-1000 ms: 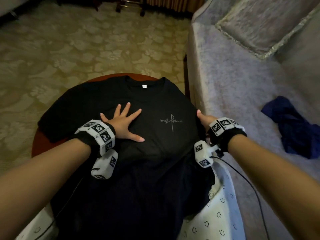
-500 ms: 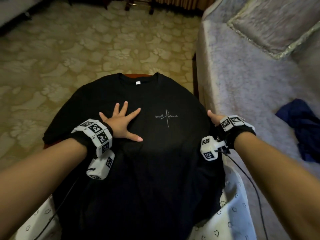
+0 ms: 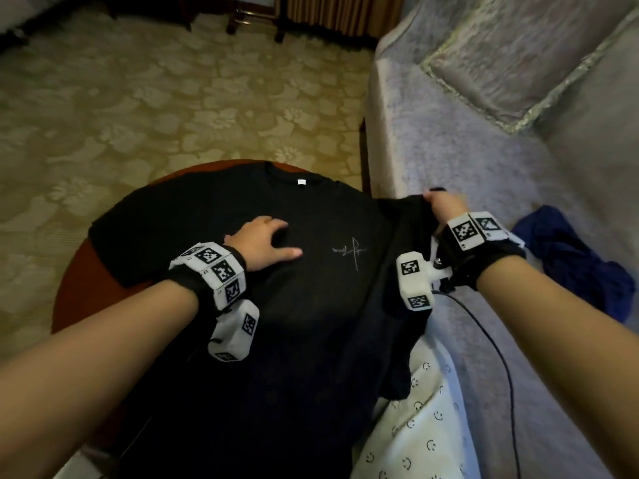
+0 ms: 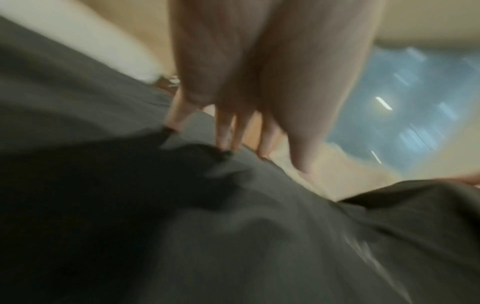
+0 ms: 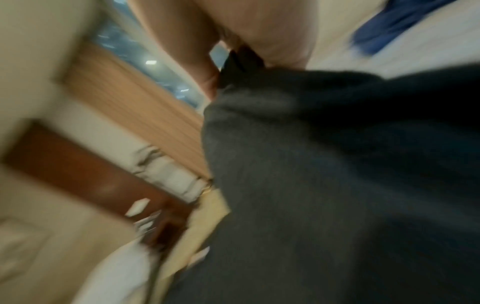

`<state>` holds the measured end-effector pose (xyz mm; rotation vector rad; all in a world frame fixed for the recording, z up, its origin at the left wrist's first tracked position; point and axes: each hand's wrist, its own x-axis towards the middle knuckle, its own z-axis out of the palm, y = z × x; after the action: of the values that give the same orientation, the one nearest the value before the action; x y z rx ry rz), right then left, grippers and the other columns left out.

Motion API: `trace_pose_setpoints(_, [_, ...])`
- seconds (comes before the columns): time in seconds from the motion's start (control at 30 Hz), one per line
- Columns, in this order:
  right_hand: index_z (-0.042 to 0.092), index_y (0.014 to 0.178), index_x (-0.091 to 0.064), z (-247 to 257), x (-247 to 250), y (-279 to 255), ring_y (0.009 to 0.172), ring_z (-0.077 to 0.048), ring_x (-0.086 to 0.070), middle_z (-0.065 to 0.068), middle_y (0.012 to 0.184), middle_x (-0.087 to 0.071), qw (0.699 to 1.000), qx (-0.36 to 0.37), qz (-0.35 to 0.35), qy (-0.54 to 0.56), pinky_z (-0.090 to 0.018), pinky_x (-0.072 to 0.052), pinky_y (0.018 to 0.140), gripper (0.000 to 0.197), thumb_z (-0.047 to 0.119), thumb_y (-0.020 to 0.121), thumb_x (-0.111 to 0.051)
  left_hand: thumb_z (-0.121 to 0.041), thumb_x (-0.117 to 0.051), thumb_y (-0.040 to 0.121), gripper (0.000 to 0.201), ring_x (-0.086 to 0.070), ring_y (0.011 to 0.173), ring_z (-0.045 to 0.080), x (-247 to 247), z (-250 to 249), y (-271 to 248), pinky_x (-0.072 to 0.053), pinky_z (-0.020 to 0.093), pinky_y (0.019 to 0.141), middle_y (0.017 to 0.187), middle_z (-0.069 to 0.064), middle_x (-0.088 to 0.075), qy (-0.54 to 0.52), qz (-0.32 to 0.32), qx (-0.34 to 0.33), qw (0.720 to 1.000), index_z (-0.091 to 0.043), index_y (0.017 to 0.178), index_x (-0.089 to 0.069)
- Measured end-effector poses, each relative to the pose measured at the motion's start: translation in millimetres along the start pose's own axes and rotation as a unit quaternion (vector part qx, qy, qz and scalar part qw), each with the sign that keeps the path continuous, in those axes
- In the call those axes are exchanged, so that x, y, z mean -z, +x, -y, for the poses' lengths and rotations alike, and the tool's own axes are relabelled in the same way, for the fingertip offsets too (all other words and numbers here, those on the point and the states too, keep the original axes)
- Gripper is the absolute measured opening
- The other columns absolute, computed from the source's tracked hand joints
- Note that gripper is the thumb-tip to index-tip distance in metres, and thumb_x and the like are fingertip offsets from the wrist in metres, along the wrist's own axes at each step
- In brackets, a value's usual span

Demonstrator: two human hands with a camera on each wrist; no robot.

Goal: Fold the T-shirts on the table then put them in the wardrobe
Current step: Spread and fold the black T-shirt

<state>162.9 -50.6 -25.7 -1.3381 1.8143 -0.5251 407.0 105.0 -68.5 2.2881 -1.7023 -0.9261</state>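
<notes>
A black T-shirt with a small grey chest print lies face up on a round red-brown table. My left hand rests on its chest left of the print, fingertips pressing into the cloth; the blurred left wrist view shows these fingers fairly straight. At the shirt's right edge, my right hand pinches the right sleeve and holds it raised. In the right wrist view, thumb and fingers of the right hand are closed on black cloth.
A grey sofa with a cushion stands close on the right, a crumpled dark blue garment lying on its seat. White cloth with smiley faces lies below the shirt's hem. Patterned carpet surrounds the table.
My right hand has gathered the right sleeve and lifted it up off the table edge. The left hand's spread fingers have drawn together, staying on the chest.
</notes>
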Motion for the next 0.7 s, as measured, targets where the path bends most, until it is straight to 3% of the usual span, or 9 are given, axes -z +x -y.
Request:
trace_pose_setpoints(0.03, [0.0, 0.119, -0.059, 17, -13, -10, 0.118, -0.035, -0.054, -0.021, 0.125, -0.057, 0.999, 0.033, -0.002, 0.035, -0.041, -0.042, 0.102, 0.034, 0.023, 0.094, -0.053, -0.057, -0.061, 0.081, 0.07, -0.039, 0.134, 0.024, 8, 11, -2, -0.033, 0.04, 0.109, 0.145, 0.006, -0.043, -0.064, -0.065, 0.003, 0.996, -0.018, 0.137, -0.047])
trace_pose_setpoints(0.1, [0.003, 0.104, -0.063, 55, -48, -41, 0.115, -0.033, -0.056, -0.019, 0.113, -0.061, 0.988, 0.09, 0.003, 0.129, -0.042, -0.043, 0.101, 0.027, 0.023, 0.086, -0.062, -0.042, -0.06, 0.089, 0.039, -0.056, 0.116, 0.024, 27, 44, -11, -0.041, 0.031, 0.096, 0.122, 0.009, -0.062, -0.18, -0.161, 0.044, 0.969, -0.012, 0.115, -0.063])
trace_pose_setpoints(0.2, [0.004, 0.119, -0.054, 103, -113, -106, 0.116, -0.029, -0.054, -0.017, 0.121, -0.058, 0.966, 0.192, 0.046, 0.165, -0.037, -0.041, 0.102, 0.041, 0.024, 0.085, -0.063, -0.041, -0.047, 0.097, 0.027, -0.062, 0.089, 0.02, 54, 104, -34, -0.044, 0.028, 0.074, 0.113, 0.014, -0.064, -0.404, -0.187, 0.13, 0.886, -0.02, 0.086, -0.06])
trace_pose_setpoints(0.27, [0.003, 0.122, -0.049, 118, -160, -152, 0.112, -0.026, -0.052, -0.015, 0.12, -0.056, 0.952, 0.255, 0.114, 0.127, -0.032, -0.038, 0.098, 0.035, 0.019, 0.092, -0.057, -0.046, -0.032, 0.1, 0.039, -0.061, 0.095, 0.02, 67, 137, -53, -0.045, 0.028, 0.072, 0.122, 0.016, -0.058, -0.525, -0.159, 0.181, 0.816, -0.016, 0.093, -0.056])
trace_pose_setpoints(0.33, [0.005, 0.123, -0.048, 117, -207, -191, 0.109, -0.026, -0.053, -0.013, 0.116, -0.056, 0.934, 0.279, 0.213, 0.066, -0.033, -0.039, 0.096, 0.035, 0.022, 0.094, -0.056, -0.055, -0.022, 0.098, 0.062, -0.053, 0.12, 0.028, 74, 164, -67, -0.046, 0.035, 0.081, 0.132, 0.019, -0.052, -0.608, -0.13, 0.203, 0.756, -0.005, 0.121, -0.052])
trace_pose_setpoints(0.43, [0.006, 0.136, -0.041, 100, -260, -212, 0.121, -0.028, -0.05, -0.015, 0.132, -0.052, 0.903, 0.232, 0.349, -0.096, -0.033, -0.038, 0.099, 0.048, 0.034, 0.097, -0.048, -0.066, -0.019, 0.092, 0.082, -0.049, 0.124, 0.03, 74, 183, -74, -0.045, 0.039, 0.09, 0.133, 0.022, -0.05, -0.676, -0.112, 0.213, 0.697, -0.001, 0.139, -0.037])
trace_pose_setpoints(0.5, [0.006, 0.135, -0.045, 91, -269, -203, 0.122, -0.028, -0.05, -0.014, 0.132, -0.053, 0.893, 0.225, 0.357, -0.155, -0.031, -0.038, 0.1, 0.046, 0.034, 0.098, -0.045, -0.069, -0.029, 0.09, 0.083, -0.056, 0.11, 0.025, 74, 182, -73, -0.049, 0.037, 0.086, 0.121, 0.019, -0.056, -0.667, -0.106, 0.225, 0.702, -0.002, 0.137, -0.039])
trace_pose_setpoints(0.63, [0.019, 0.1, -0.057, 86, -260, -161, 0.097, -0.026, -0.063, -0.006, 0.096, -0.062, 0.926, 0.198, 0.284, -0.152, -0.038, -0.052, 0.089, 0.019, 0.037, 0.094, -0.052, -0.062, -0.045, 0.088, 0.072, -0.057, 0.088, 0.021, 78, 167, -61, -0.049, 0.031, 0.074, 0.097, 0.01, -0.058, -0.572, -0.103, 0.234, 0.779, -0.005, 0.132, -0.043])
trace_pose_setpoints(0.7, [0.018, 0.098, -0.049, 82, -247, -155, 0.086, -0.023, -0.063, -0.002, 0.089, -0.06, 0.913, 0.179, 0.313, -0.189, -0.032, -0.053, 0.072, 0.034, 0.048, 0.086, -0.061, -0.051, -0.055, 0.089, 0.056, -0.054, 0.075, 0.017, 76, 160, -53, -0.047, 0.027, 0.068, 0.086, 0.005, -0.054, -0.536, -0.116, 0.231, 0.804, -0.008, 0.123, -0.049])
